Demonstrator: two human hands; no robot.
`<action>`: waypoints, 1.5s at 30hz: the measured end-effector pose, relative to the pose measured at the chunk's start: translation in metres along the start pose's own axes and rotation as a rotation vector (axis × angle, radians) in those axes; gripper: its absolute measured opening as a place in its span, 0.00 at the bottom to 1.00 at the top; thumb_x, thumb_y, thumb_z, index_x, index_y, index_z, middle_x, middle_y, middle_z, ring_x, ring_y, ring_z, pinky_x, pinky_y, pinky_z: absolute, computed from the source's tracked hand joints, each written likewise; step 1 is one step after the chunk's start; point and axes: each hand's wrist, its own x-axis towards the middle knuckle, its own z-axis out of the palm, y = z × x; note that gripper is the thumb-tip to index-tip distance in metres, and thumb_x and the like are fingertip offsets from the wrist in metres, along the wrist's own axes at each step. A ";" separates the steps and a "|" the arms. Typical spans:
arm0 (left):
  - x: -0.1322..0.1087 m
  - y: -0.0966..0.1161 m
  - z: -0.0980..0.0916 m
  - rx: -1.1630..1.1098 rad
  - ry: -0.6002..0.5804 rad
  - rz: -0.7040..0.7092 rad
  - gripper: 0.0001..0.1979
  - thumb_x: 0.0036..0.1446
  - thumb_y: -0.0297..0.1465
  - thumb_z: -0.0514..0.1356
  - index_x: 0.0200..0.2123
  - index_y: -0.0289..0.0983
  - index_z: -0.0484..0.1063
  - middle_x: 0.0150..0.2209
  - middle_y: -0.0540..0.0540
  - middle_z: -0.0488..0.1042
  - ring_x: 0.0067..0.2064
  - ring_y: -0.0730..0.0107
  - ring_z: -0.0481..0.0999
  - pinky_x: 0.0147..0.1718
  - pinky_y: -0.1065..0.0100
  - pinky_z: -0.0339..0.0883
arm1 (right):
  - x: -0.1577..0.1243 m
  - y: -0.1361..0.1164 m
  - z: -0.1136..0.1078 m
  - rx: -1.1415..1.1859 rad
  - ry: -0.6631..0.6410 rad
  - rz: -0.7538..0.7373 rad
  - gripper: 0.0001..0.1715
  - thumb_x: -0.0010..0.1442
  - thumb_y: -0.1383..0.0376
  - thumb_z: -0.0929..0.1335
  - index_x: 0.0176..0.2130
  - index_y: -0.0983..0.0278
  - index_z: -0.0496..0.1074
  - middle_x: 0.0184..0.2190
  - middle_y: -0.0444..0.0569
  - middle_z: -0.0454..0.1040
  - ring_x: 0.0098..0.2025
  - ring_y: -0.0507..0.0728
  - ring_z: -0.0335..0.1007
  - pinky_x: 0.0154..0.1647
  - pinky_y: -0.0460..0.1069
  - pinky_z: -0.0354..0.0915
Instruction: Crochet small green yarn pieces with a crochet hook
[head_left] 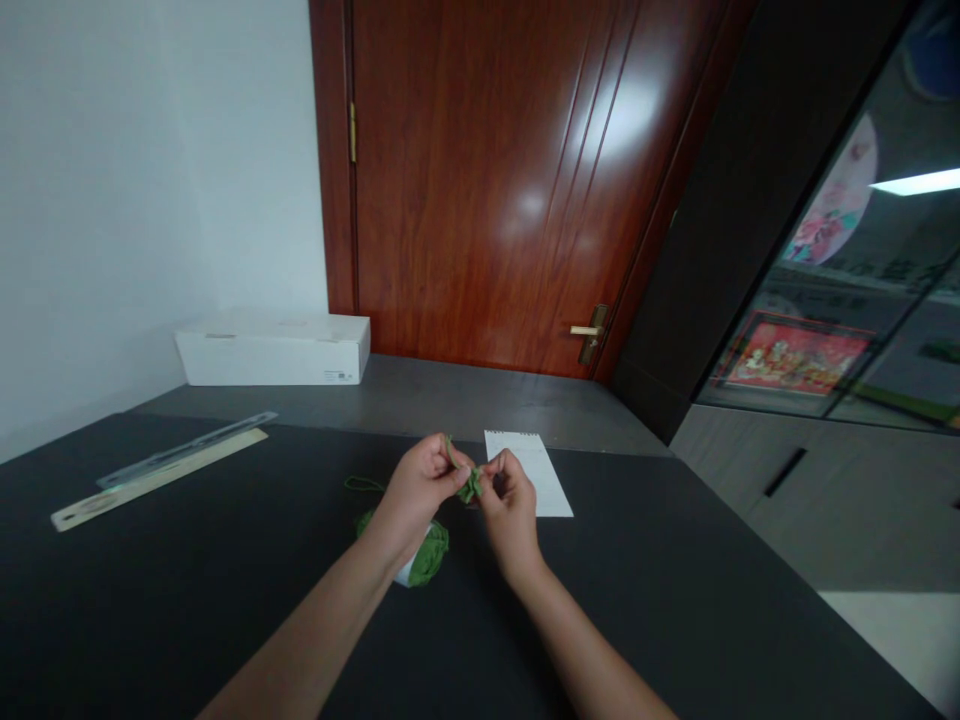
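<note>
We pinch a small green yarn piece (470, 489) above the black tabletop (225, 600), our left hand (418, 486) grasping its left side and our right hand (512, 507) its right. A ball of green yarn (430, 556) lies nearer us, partly hidden by our left hand. A white notepad (553, 487) lies on the far side of our right hand; a long pale strip (160, 482) lies well apart on the left.

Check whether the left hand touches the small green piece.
Touching: head view shows the left hand pinching the small green piece, no gap between them.
</note>
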 end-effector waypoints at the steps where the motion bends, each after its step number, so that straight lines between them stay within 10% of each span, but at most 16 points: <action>1: 0.001 0.000 -0.001 -0.004 0.003 -0.006 0.11 0.45 0.28 0.68 0.26 0.36 0.66 0.23 0.50 0.74 0.23 0.71 0.72 0.27 0.68 0.66 | 0.002 0.000 -0.001 0.023 -0.039 0.031 0.16 0.56 0.58 0.70 0.28 0.60 0.58 0.21 0.37 0.62 0.23 0.49 0.58 0.25 0.45 0.57; 8: 0.006 -0.006 -0.011 0.232 0.219 0.164 0.07 0.48 0.27 0.65 0.26 0.36 0.68 0.22 0.51 0.71 0.26 0.71 0.70 0.28 0.71 0.63 | 0.008 -0.006 -0.009 0.097 -0.102 0.238 0.23 0.57 0.45 0.68 0.36 0.61 0.65 0.24 0.39 0.68 0.18 0.47 0.52 0.17 0.43 0.46; 21: 0.004 -0.014 -0.003 0.114 0.197 0.114 0.09 0.48 0.29 0.65 0.27 0.38 0.65 0.22 0.53 0.69 0.23 0.73 0.67 0.24 0.72 0.61 | -0.001 -0.009 -0.002 0.418 -0.323 0.429 0.22 0.52 0.50 0.74 0.28 0.66 0.70 0.18 0.34 0.50 0.20 0.46 0.37 0.20 0.46 0.34; 32: 0.005 -0.013 -0.005 0.117 0.170 0.034 0.09 0.48 0.33 0.65 0.28 0.36 0.68 0.25 0.50 0.73 0.27 0.71 0.71 0.30 0.69 0.66 | -0.002 -0.007 0.003 0.400 -0.119 0.413 0.24 0.45 0.52 0.78 0.26 0.63 0.65 0.16 0.33 0.54 0.18 0.45 0.41 0.19 0.45 0.37; 39: 0.009 -0.009 -0.016 0.375 0.301 0.254 0.10 0.50 0.34 0.66 0.28 0.38 0.68 0.30 0.48 0.75 0.32 0.67 0.75 0.32 0.68 0.68 | -0.001 -0.006 0.000 0.320 -0.093 0.389 0.22 0.51 0.49 0.73 0.26 0.64 0.69 0.14 0.34 0.53 0.18 0.46 0.40 0.19 0.46 0.37; 45: 0.005 0.004 -0.014 0.301 0.114 0.082 0.13 0.46 0.31 0.69 0.35 0.37 0.71 0.31 0.47 0.77 0.34 0.66 0.77 0.33 0.67 0.71 | -0.002 -0.004 -0.001 0.075 -0.003 0.237 0.23 0.54 0.47 0.71 0.25 0.63 0.70 0.17 0.39 0.60 0.21 0.49 0.50 0.21 0.46 0.47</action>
